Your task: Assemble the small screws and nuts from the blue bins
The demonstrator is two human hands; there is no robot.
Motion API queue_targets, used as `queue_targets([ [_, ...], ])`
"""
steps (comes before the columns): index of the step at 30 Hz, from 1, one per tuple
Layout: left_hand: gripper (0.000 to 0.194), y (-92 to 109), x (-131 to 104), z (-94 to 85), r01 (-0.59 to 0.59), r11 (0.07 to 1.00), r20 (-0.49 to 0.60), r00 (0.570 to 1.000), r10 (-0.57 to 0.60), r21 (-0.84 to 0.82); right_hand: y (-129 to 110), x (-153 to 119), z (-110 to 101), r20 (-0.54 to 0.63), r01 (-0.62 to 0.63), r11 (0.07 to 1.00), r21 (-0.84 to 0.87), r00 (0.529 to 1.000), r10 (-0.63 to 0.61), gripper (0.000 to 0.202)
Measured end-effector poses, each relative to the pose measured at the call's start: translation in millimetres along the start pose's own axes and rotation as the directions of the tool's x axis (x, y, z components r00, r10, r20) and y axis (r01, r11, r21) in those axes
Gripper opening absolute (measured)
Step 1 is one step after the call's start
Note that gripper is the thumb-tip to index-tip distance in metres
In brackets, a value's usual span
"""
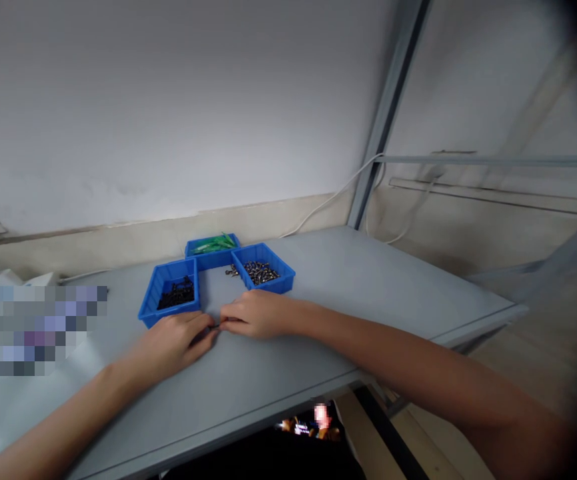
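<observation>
Your left hand (186, 333) and right hand (248, 315) meet low over the counter (358, 280), fingertips almost touching. Both seem pinched on a small dark piece (213, 327) that shows as a sliver between them; your fingers hide most of it, so its shape and how firmly each hand grips are hard to tell. With so little of it exposed, it could slip or spring out if one pinch loosens or the two pull out of line.

At 10 o'clock, just beyond your left hand, sits a blue bin (176, 272) of dark pieces (177, 292). Its near edge is so close to your knuckles that an outward swing of the left wrist might knock it; whether they touch is unclear.

At 1 o'clock, near your right hand, another blue bin (279, 285) holds shiny metal pieces (261, 272). A few loose metal pieces (232, 271) lie on the counter beside its left wall, toward 12 o'clock; a careless forward reach could scatter them.

Straight out at 12 o'clock, a third blue bin (216, 260) carries green strips (213, 245), some poking above the rim, where a sleeve or finger could snag them. Farther off, past 1 o'clock, a white cable (318, 208) runs along the wall, well apart from your hands.
</observation>
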State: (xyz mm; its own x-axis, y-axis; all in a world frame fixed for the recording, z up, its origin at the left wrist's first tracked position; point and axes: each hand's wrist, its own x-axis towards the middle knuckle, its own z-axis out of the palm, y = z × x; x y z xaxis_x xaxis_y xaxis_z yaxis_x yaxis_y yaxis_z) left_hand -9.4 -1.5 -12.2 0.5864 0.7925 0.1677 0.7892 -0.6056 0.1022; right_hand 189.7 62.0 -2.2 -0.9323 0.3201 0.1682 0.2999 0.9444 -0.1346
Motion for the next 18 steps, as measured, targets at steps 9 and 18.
queue_targets([
  [9, 0.019, 4.5, 0.1, -5.5, 0.032, 0.999, 0.034, 0.999, -0.032, 0.01, 4.2, 0.2, 1.7, 0.011, -0.03, 0.999, -0.019, 0.999, 0.03, 0.021],
  [18, 0.014, 3.2, -0.3, -4.5, 0.011, 1.0, 0.001, 1.0, -0.011, 0.025, 3.4, -0.2, 0.2, 0.016, -0.045, 0.999, -0.013, 0.999, 0.045, 0.022],
])
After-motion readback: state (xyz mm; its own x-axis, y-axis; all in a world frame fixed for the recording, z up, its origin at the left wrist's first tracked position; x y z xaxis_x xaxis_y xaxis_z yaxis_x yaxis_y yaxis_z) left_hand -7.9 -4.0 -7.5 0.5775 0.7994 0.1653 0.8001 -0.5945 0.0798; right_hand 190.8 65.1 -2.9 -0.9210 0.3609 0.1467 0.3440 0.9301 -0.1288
